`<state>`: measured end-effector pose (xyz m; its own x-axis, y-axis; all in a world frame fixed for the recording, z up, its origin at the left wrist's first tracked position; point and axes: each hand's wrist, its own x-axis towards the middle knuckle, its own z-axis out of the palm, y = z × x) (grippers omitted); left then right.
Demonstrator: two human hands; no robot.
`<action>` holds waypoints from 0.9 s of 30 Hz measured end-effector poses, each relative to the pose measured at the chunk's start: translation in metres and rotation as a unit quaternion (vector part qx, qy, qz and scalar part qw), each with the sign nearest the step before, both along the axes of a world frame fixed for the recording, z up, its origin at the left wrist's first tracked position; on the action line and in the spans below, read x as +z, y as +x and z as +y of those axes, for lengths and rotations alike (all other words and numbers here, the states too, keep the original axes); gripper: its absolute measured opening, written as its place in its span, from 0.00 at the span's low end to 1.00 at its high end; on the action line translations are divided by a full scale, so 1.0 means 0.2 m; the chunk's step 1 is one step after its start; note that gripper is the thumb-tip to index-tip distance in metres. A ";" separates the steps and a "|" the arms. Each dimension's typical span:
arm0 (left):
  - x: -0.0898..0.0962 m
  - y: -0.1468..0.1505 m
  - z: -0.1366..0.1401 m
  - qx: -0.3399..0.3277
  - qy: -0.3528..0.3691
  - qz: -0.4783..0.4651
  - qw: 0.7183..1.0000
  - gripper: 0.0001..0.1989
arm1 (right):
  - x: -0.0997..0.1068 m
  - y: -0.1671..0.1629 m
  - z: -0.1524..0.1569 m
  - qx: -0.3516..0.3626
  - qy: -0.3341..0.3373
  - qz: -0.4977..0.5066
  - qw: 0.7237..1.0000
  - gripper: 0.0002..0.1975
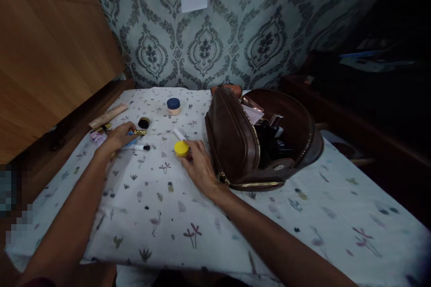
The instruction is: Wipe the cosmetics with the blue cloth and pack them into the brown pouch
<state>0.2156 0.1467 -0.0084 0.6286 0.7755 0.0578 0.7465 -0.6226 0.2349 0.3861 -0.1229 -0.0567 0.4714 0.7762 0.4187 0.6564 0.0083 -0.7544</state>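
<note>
My right hand [199,166] is closed on a small round container with a yellow lid [181,148], low over the cloth left of the bag. Just behind it lies a slim white tube [179,134]. At the left, my left hand [117,138] has its fingers closed at a small gold-coloured item [140,132]. Beside that hand are a white stick with a black tip [141,147], something blue [131,141] partly hidden by the fingers, and a black round pot [143,122]. The brown leather cosmetic bag [232,139] stands unzipped, with several cosmetics inside.
A jar with a blue lid [173,105] stands toward the back of the patterned cloth [158,233]. A beige tube [107,116] lies at the left edge, near a purple-and-white item [97,136]. A wooden cabinet [57,63] bounds the left; the patterned wall [205,49] stands behind.
</note>
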 end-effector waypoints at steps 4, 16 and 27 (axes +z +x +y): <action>0.06 -0.01 -0.09 -0.017 0.020 -0.004 1.000 0.14 | -0.01 -0.01 0.00 -0.001 0.022 -0.011 1.000 0.19; 0.15 0.09 -0.46 -0.219 -0.012 -0.096 0.971 0.17 | 0.02 -0.02 -0.03 -0.020 0.031 -0.066 0.997 0.14; 0.12 0.10 -0.53 -0.246 -0.118 -0.114 0.955 0.18 | 0.03 -0.02 -0.04 0.024 -0.013 -0.096 0.995 0.12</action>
<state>0.2365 0.0413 0.0146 0.9122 0.3982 0.0967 0.2901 -0.7943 0.5338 0.3812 -0.1302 -0.0498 0.3457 0.8078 0.4775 0.7882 0.0261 -0.6149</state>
